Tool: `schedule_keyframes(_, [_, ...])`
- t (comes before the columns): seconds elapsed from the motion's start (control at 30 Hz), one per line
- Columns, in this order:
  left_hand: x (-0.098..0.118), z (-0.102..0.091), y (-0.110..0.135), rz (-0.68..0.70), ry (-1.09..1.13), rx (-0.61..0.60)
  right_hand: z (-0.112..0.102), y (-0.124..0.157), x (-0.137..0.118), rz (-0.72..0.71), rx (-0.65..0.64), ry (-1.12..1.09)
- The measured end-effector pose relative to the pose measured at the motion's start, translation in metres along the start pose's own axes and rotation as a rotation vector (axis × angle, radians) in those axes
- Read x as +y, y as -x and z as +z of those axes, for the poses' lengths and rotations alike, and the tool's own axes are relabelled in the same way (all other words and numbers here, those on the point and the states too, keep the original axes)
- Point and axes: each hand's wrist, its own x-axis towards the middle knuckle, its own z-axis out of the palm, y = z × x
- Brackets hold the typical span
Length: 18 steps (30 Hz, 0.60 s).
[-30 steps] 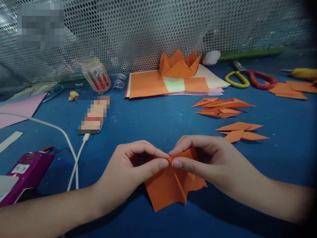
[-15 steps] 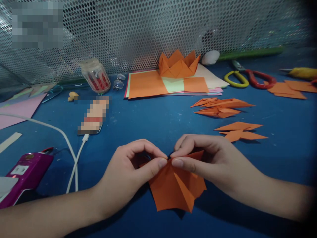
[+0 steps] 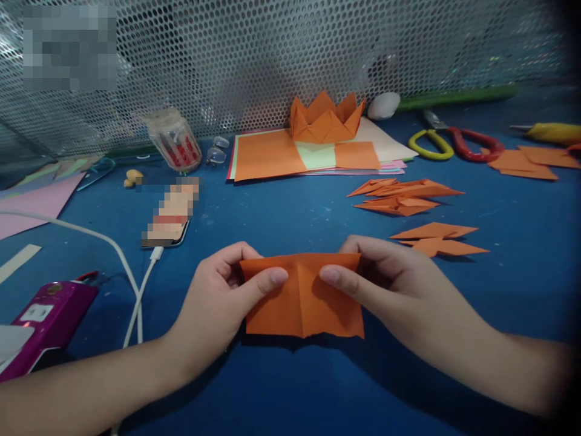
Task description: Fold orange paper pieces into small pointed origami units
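An orange paper sheet [image 3: 302,309], roughly rectangular with a crease down its middle, is held above the blue table. My left hand [image 3: 227,287] grips its left side, thumb on the front face and fingers behind. On the right side my right hand [image 3: 385,284] pinches it in the same way; the fingers of both hands are partly hidden behind the paper. Its lower edge looks uneven. Beyond my right hand lie folded orange paper pieces [image 3: 436,239], with more folded pieces [image 3: 403,197] farther back.
An orange folded-paper bowl shape [image 3: 325,121] stands on stacked coloured paper [image 3: 265,157] at the back. Scissors [image 3: 474,145] and small orange sheets [image 3: 521,163] lie right. Leftward are a glass jar [image 3: 177,142], a phone [image 3: 172,212] with a white cable [image 3: 136,290], and a purple device [image 3: 59,315].
The orange paper has gone from pinched together at its top to spread flat. My hands have moved apart to its two sides.
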Motion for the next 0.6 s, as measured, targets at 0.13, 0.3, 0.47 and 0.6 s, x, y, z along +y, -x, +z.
schedule_keyframes(0.13, [0.0,0.0021,0.0015,0.016,0.027,0.005,0.0016,0.0008,-0.0009,-0.03,0.007,-0.002])
schedule_keyframes(0.3, [-0.0034,0.0021,0.004,0.038,0.063,-0.008,0.0019,0.0006,-0.0029,-0.041,0.005,-0.043])
schedule_keyframes(0.47, [-0.0034,-0.0013,0.0031,0.014,0.161,-0.048,0.0007,-0.0023,-0.0024,-0.029,0.034,-0.071])
schedule_keyframes(0.6, [-0.0027,-0.0021,0.0028,-0.032,0.183,-0.156,0.0007,-0.0039,-0.0047,-0.056,0.069,-0.097])
